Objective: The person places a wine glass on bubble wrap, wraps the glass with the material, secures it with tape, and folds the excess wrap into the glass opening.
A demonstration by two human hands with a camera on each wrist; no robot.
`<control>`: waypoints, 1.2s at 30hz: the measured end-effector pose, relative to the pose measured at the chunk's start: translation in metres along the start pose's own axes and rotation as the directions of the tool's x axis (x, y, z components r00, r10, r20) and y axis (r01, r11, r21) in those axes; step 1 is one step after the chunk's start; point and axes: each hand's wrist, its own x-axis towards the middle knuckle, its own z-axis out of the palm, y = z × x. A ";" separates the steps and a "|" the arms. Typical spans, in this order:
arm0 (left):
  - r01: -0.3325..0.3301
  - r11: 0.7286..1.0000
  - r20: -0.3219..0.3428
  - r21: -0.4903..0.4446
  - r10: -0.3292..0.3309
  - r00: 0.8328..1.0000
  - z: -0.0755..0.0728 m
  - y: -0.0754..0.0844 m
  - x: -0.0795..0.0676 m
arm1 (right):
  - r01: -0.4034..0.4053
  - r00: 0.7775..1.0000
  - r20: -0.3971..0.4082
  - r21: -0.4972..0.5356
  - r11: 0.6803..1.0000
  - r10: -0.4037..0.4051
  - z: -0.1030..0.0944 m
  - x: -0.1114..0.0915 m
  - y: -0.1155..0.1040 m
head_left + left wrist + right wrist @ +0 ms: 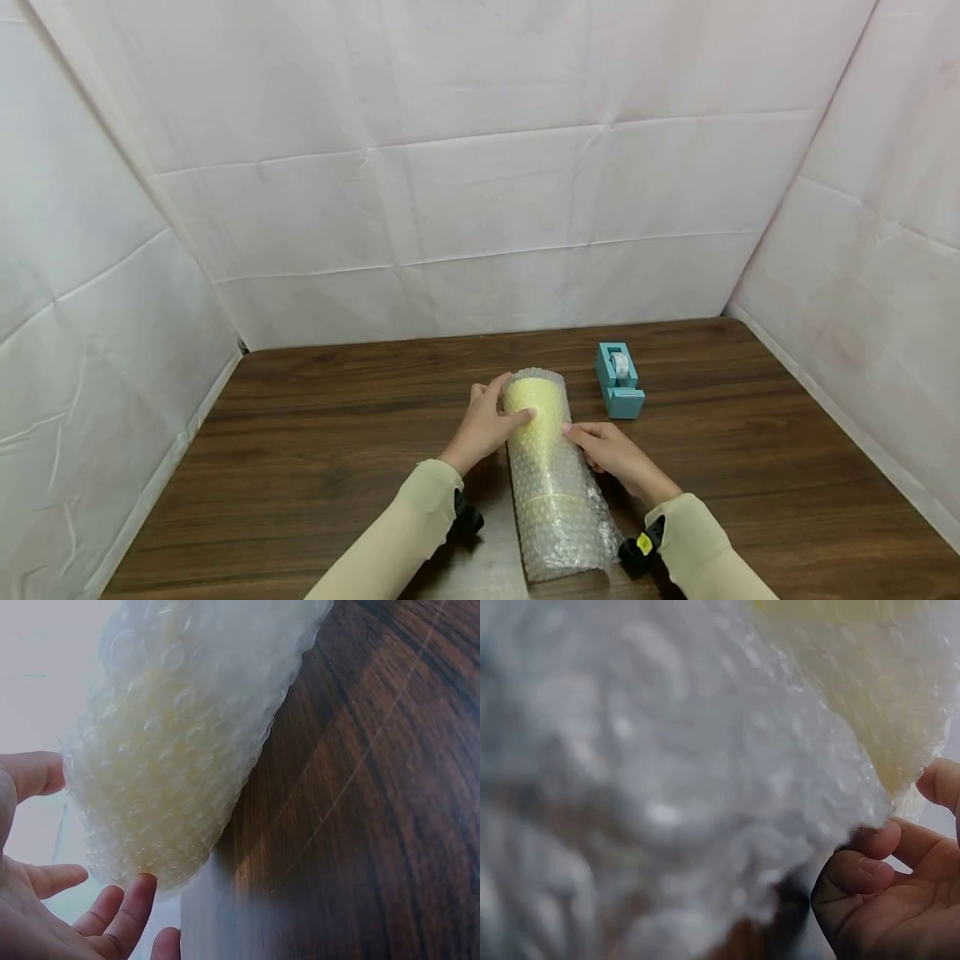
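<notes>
A roll of clear bubble wrap (551, 500) lies lengthwise on the table, wound around something pale yellow (536, 400) that shows through it. My left hand (486, 421) holds the roll near its far end, thumb on top and fingers at the left side and end. In the left wrist view, the fingertips (142, 883) touch the bubbly surface of the wrap (157, 772). At the roll's right side, my right hand (611, 454) pinches the loose edge of the wrap between thumb and fingers. The right wrist view shows that loose sheet (675, 765) close up and blurred.
A blue tape dispenser (621, 400) with a roll of tape (620, 364) stands beyond the right hand. The dark wooden table (337, 433) runs back to white cloth walls (480, 192) behind and on both sides.
</notes>
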 end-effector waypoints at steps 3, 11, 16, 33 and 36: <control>-0.001 1.000 0.002 0.003 0.001 1.000 0.000 -0.001 0.000 | -0.009 1.000 -0.003 0.004 1.000 0.009 0.001 0.000 -0.002; -0.021 1.000 0.004 0.018 0.021 1.000 -0.002 -0.003 -0.002 | -0.015 1.000 -0.006 0.026 1.000 0.015 0.003 0.003 -0.004; -0.015 1.000 0.008 0.021 0.015 1.000 -0.003 -0.004 -0.003 | -0.018 0.999 -0.028 0.050 0.999 0.019 0.005 0.006 -0.003; -0.029 1.000 0.010 0.008 0.029 1.000 -0.007 -0.011 -0.007 | 0.032 0.996 -0.083 0.001 0.999 -0.032 0.003 0.012 0.004; -0.029 1.000 0.002 0.002 0.029 1.000 -0.009 -0.011 -0.008 | 0.046 0.998 -0.055 0.043 0.998 -0.043 0.003 0.013 0.003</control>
